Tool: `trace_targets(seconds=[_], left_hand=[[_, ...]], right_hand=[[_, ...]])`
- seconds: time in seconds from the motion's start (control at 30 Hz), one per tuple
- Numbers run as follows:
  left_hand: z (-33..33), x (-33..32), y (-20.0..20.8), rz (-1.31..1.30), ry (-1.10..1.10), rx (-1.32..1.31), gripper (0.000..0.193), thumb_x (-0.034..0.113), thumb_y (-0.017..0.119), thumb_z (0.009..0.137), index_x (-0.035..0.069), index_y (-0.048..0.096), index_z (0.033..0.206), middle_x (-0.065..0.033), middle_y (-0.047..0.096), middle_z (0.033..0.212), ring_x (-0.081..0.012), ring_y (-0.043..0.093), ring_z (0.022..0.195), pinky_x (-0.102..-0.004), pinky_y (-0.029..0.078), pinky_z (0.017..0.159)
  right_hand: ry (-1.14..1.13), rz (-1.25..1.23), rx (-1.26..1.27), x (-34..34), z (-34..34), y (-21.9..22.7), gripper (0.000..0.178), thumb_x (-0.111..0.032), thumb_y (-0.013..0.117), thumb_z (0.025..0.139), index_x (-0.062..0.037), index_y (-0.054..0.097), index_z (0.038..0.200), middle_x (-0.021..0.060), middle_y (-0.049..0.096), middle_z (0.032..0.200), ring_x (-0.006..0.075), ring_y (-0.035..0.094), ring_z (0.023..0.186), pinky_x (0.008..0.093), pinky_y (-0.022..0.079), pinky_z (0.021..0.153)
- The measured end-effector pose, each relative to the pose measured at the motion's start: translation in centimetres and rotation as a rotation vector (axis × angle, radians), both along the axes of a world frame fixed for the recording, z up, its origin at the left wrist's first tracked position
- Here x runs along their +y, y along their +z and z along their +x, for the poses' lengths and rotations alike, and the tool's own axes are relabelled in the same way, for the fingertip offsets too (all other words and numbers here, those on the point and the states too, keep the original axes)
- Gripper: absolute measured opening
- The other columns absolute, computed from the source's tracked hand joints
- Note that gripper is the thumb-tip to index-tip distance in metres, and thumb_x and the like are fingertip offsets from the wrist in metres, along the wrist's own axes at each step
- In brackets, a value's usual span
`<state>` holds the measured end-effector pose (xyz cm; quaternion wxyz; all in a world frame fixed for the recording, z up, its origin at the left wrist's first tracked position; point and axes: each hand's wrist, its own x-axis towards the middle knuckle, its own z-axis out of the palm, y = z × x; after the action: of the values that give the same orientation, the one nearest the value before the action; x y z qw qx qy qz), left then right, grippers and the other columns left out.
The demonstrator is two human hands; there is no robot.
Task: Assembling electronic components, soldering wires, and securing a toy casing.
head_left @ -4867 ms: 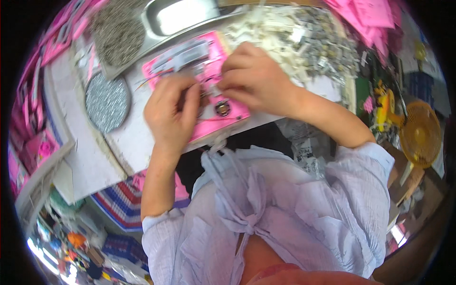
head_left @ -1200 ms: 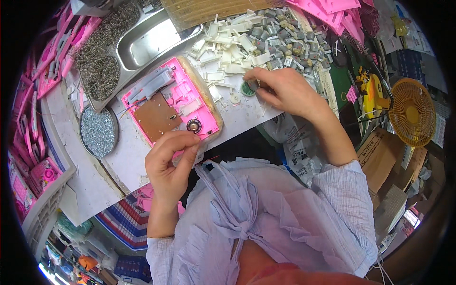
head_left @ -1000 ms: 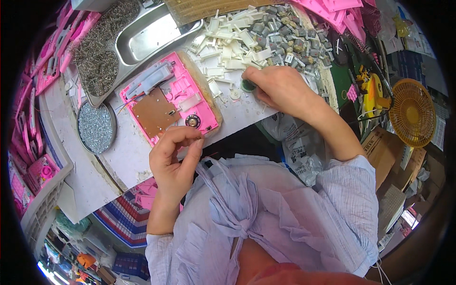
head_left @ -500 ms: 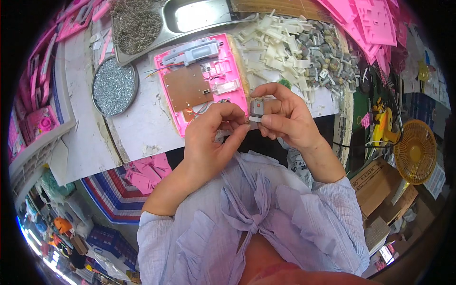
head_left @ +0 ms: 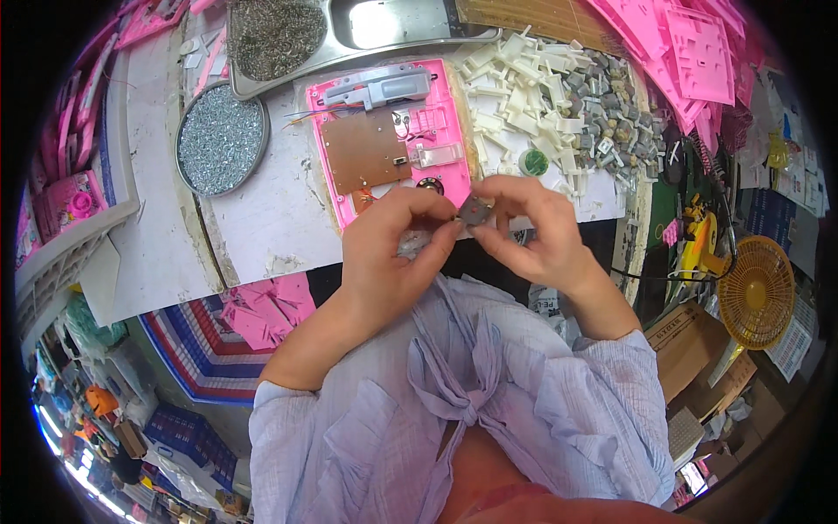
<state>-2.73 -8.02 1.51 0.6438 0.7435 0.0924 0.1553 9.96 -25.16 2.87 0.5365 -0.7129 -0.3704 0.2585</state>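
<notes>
My right hand (head_left: 539, 229) pinches a small grey square block (head_left: 474, 210) between thumb and fingers, its flat face with a reddish spot turned up. My left hand (head_left: 384, 237) is closed in a pinch, thumb and fingertips right at the block's left edge; what lies between them is too small to make out. Just beyond both hands lies an open pink plastic casing (head_left: 452, 135). It holds a brown circuit board (head_left: 362, 153), a grey plastic housing (head_left: 384, 87), a clear plastic piece (head_left: 436, 155) and thin wires.
A round dish of small screws (head_left: 221, 144) stands left of the casing. Behind it sits a metal tray (head_left: 349, 61) with more small metal pieces. White plastic parts (head_left: 515, 100) and grey blocks (head_left: 611, 113) are heaped at right, near a green roll (head_left: 533, 162). A yellow fan (head_left: 756, 293) stands far right.
The grey block has been turned and tilted in my right fingers, its light lower edge no longer showing. My left fingertips stay beside it. The whole view has shifted slightly.
</notes>
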Motion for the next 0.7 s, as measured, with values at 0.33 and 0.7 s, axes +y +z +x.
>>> trace_targets(seconds=[0.33, 0.7], left_hand=[[0.6, 1.6, 0.0, 0.38, -0.002, -0.277, 0.029, -0.009, 0.076, 0.076, 0.003, 0.063, 0.099, -0.0113, 0.07, 0.091, -0.0287, 0.069, 0.081, -0.0365, 0.054, 0.069], [0.2, 2.3, -0.1, 0.448, -0.062, -0.244, 0.026, -0.005, 0.074, 0.079, 0.002, 0.062, 0.1, -0.0157, 0.066, 0.108, -0.0323, 0.065, 0.095, -0.0403, 0.052, 0.08]], right_hand=[[0.145, -0.043, 0.043, 1.0, 1.4, 2.0, 0.021, -0.006, 0.082, 0.083, -0.0008, 0.071, 0.1, 0.0048, 0.072, 0.084, 0.0094, 0.065, 0.061, 0.0222, 0.049, 0.057], [0.166, -0.039, -0.103, 1.5, 0.7, 2.7, 0.026, -0.001, 0.08, 0.084, 0.0018, 0.07, 0.107, 0.0114, 0.071, 0.1, 0.0157, 0.071, 0.082, 0.0269, 0.058, 0.069]])
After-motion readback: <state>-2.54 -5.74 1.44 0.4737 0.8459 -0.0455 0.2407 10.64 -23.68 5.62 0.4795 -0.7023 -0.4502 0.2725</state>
